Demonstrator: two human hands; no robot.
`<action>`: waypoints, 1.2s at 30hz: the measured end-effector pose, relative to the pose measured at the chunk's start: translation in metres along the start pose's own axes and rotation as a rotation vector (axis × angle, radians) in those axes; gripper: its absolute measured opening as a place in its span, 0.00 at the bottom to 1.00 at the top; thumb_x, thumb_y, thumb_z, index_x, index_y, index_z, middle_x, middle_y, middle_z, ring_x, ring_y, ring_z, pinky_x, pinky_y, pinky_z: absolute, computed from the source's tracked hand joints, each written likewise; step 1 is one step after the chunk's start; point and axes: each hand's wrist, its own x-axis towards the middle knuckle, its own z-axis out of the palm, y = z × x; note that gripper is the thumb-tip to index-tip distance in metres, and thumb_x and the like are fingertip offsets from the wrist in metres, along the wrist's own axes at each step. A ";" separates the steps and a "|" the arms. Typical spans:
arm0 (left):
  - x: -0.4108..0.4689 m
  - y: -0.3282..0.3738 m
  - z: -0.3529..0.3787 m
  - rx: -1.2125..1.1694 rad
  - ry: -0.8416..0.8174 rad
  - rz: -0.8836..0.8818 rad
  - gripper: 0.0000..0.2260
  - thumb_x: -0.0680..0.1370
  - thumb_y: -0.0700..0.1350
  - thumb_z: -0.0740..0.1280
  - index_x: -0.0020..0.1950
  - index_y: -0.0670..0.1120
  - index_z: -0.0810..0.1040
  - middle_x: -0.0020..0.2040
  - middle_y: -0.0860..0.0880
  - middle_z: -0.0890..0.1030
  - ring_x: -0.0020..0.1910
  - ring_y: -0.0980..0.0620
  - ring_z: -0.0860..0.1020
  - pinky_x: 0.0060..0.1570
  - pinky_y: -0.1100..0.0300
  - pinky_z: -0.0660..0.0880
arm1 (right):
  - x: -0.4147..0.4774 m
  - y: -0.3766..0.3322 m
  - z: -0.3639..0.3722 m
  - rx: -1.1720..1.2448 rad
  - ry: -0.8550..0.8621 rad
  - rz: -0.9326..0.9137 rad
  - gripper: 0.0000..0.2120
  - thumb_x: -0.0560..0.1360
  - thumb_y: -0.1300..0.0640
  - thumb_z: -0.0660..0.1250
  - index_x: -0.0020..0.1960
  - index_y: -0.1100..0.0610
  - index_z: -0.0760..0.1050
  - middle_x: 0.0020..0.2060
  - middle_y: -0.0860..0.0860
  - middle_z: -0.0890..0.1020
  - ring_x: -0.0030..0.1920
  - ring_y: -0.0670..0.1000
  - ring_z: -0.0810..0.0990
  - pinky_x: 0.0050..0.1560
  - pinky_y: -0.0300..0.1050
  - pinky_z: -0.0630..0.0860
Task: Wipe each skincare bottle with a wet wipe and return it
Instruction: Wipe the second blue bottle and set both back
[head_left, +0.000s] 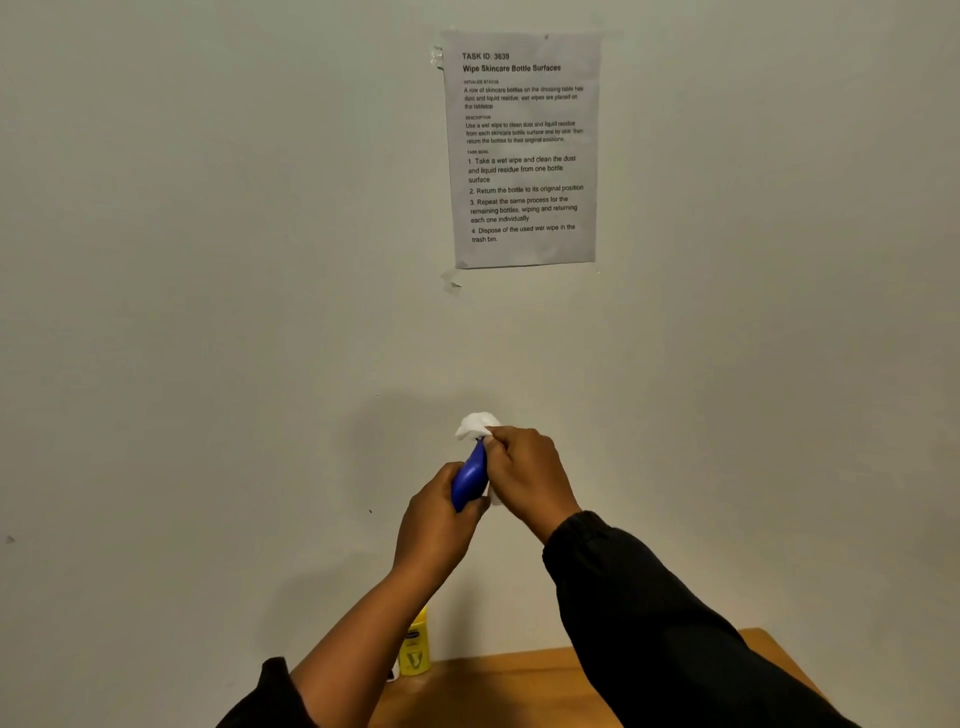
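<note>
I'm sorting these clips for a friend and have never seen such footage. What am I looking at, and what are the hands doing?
There is no machine: this single picture comes from a camera worn on a person's head, looking forward and down. The two arms are that person's own. The left hand grips a blue bottle, raised before the wall; the right hand pinches a white wet wipe against the bottle's top end. Below, a yellow bottle stands on a wooden table by the wall. The sheet taped above lists the task steps.
</note>
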 end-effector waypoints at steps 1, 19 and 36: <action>0.001 0.000 0.000 0.006 0.005 -0.007 0.08 0.77 0.48 0.68 0.54 0.54 0.72 0.42 0.53 0.78 0.40 0.54 0.77 0.39 0.65 0.72 | 0.000 -0.002 0.000 -0.025 -0.004 -0.013 0.15 0.81 0.59 0.54 0.54 0.55 0.80 0.46 0.54 0.83 0.43 0.52 0.79 0.44 0.38 0.74; 0.006 0.012 -0.003 -0.184 -0.009 -0.117 0.09 0.78 0.46 0.67 0.55 0.53 0.69 0.45 0.51 0.78 0.44 0.48 0.79 0.43 0.58 0.76 | -0.007 0.000 0.003 0.539 0.183 0.319 0.13 0.80 0.61 0.59 0.46 0.58 0.81 0.41 0.54 0.82 0.42 0.53 0.80 0.39 0.38 0.75; 0.004 0.018 0.014 0.314 0.153 0.050 0.26 0.80 0.52 0.63 0.74 0.49 0.57 0.66 0.46 0.68 0.63 0.48 0.72 0.55 0.61 0.71 | -0.015 -0.031 0.007 1.056 -0.079 0.455 0.33 0.76 0.31 0.50 0.55 0.57 0.77 0.47 0.55 0.82 0.51 0.54 0.82 0.57 0.50 0.78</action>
